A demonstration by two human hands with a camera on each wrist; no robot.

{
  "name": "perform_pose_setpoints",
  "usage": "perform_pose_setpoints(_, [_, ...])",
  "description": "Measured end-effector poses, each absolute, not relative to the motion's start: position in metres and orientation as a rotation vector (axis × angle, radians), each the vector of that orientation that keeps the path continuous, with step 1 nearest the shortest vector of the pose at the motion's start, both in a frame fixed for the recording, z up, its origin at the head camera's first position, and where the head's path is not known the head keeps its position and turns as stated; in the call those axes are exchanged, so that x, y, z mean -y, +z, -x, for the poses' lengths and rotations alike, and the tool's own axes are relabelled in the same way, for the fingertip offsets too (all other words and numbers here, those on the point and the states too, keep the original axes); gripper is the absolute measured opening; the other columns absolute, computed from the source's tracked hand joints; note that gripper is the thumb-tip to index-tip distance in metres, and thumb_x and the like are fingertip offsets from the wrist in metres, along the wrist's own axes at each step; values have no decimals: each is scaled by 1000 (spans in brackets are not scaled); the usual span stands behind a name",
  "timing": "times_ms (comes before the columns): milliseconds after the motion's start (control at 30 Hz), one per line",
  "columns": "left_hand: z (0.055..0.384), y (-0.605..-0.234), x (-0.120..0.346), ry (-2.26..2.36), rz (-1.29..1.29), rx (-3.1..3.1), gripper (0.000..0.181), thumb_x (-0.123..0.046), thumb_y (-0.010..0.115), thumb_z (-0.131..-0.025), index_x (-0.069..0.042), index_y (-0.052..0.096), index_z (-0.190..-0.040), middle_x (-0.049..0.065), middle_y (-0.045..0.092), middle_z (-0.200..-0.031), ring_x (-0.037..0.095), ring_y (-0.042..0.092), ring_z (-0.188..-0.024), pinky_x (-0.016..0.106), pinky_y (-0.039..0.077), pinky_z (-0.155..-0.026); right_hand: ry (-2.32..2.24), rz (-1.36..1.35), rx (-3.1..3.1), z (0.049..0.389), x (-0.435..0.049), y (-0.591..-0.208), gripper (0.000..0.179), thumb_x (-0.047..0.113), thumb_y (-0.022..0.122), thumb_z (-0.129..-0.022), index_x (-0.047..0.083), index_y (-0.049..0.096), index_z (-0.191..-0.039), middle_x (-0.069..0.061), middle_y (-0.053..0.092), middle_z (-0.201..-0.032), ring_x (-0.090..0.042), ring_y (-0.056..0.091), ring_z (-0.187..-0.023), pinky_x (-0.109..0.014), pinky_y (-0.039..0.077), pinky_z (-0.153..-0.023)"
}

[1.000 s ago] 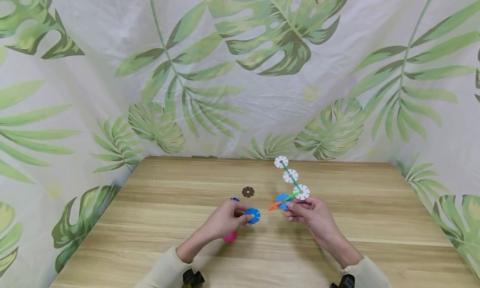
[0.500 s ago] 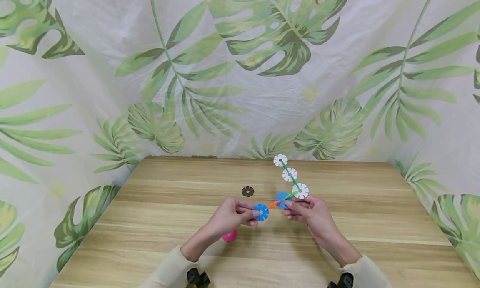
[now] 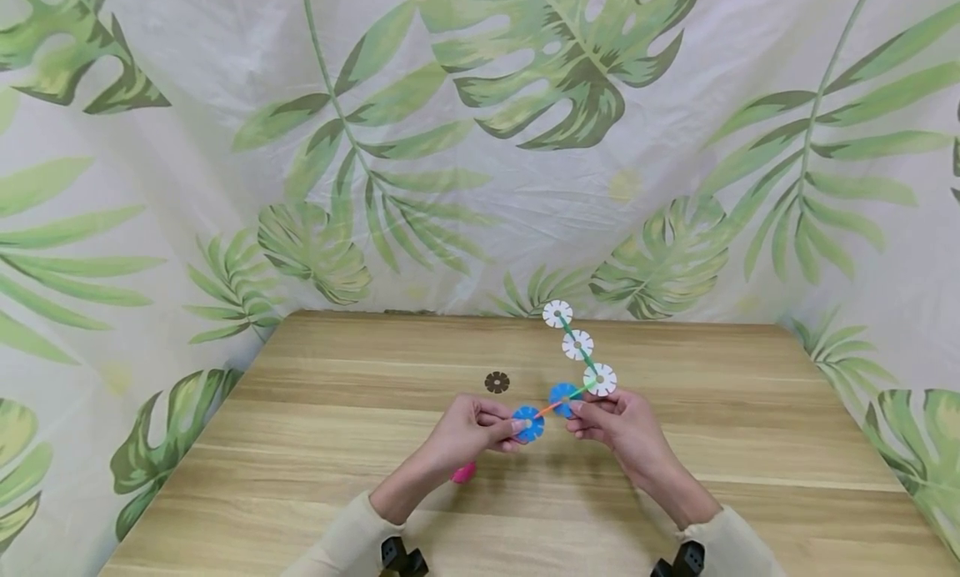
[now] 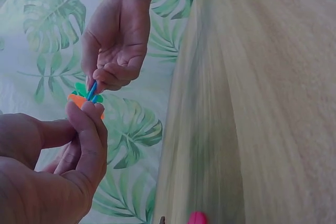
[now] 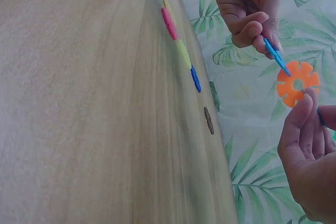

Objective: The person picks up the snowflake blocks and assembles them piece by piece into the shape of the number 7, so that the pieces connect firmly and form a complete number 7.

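My left hand (image 3: pixel 467 434) pinches a blue notched plastic disc (image 3: pixel 535 429) between thumb and fingers. This disc meets the edge of an orange notched disc (image 5: pixel 286 92), seen face-on in the right wrist view. My right hand (image 3: pixel 628 435) grips a second blue disc (image 3: pixel 558 395) on the orange disc's other side. From there the chain runs up and away through a light green disc (image 3: pixel 583 389) to a white disc (image 3: pixel 609 380) and more white discs joined by darker green ones. The whole chain is held above the table, and my fingers partly hide both blue discs.
A brown disc (image 3: pixel 488 383) lies on the wooden table (image 3: pixel 337 410) beyond my hands. Below my left wrist lies a pink disc (image 3: pixel 464 473). The right wrist view shows a yellow-green disc (image 5: pixel 183 54) and a dark blue disc (image 5: pixel 195 79) in the same row.
My left hand has moved right, bringing its blue disc from apart to meeting the orange disc. The chain's far end has risen slightly, while my right hand has hardly moved.
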State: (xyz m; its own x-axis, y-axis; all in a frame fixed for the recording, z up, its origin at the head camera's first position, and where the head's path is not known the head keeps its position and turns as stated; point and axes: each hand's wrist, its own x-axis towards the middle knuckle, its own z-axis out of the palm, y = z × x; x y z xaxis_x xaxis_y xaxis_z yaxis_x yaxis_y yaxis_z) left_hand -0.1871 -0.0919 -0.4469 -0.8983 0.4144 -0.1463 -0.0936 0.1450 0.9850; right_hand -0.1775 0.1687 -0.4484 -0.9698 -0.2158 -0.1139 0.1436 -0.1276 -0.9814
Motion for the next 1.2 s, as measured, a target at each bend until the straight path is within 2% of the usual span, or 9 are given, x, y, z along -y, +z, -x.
perform_pose_setpoints(33, [187, -447, 92, 1806, -305, -2046, 17, -9, 72, -99, 6, 75, -106, 20, 81, -96, 21, 80, -80, 48, 66, -87, -2191, 84, -1900, 178, -169, -448, 16, 6, 68, -101, -5, 60, -110, -2, 79, -89, -16, 78, -83, -34, 67, -83])
perform_pose_setpoints(233, [187, -445, 89, 1815, -290, -2047, 16, -5, 70, -100, 9, 74, -107, 20, 81, -95, 11, 77, -74, 41, 67, -84, -2215, 102, -1867, 179, -165, -450, 7, 2, 66, -101, 0, 59, -102, -3, 78, -86, -12, 75, -78, -31, 67, -78])
perform_pose_setpoints(400, [188, -446, 87, 1823, -280, -2054, 16, -3, 69, -100, 10, 73, -107, 20, 81, -93, 10, 75, -72, 38, 67, -83, -2225, 96, -1862, 179, -162, -450, 8, 0, 64, -101, 5, 59, -98, 0, 76, -84, -10, 73, -75, -29, 66, -76])
perform_pose_setpoints(600, [190, -446, 87, 1854, -285, -2014, 17, -4, 69, -100, 9, 73, -109, 20, 81, -94, 10, 76, -73, 32, 67, -82, -2235, 81, -1852, 181, -162, -449, 9, 1, 65, -101, -3, 57, -104, 0, 75, -83, -10, 71, -74, -28, 65, -75])
perform_pose_setpoints(733, [193, -447, 86, 1867, -282, -2003, 17, -3, 68, -100, 10, 73, -110, 20, 81, -95, 10, 76, -73, 31, 67, -81, -2236, 63, -1852, 181, -162, -448, 13, 3, 66, -101, -4, 56, -105, -1, 73, -84, -9, 70, -74, -27, 65, -75])
perform_pose_setpoints(900, [197, -450, 81, 1847, -306, -2056, 17, -5, 70, -100, 9, 73, -110, 18, 81, -94, 9, 75, -73, 39, 67, -84, -2233, 13, -1877, 183, -164, -448, 22, 6, 63, -104, -9, 54, -118, -1, 74, -91, -9, 70, -78, -27, 65, -79])
perform_pose_setpoints(1067, [199, -451, 80, 1834, -335, -2083, 15, -5, 69, -100, 7, 74, -107, 19, 81, -95, 9, 75, -74, 49, 66, -88, -2248, -14, -1856, 184, -166, -450, 33, 5, 64, -103, -13, 53, -128, -3, 78, -95, -12, 76, -83, -30, 66, -84])
perform_pose_setpoints(1200, [198, -453, 82, 1847, -322, -2065, 15, -5, 68, -101, 6, 74, -108, 16, 81, -94, 9, 75, -75, 40, 67, -85, -2268, 43, -1777, 185, -167, -451, 29, 3, 66, -101, -10, 54, -124, -3, 80, -97, -17, 80, -88, -35, 66, -89])
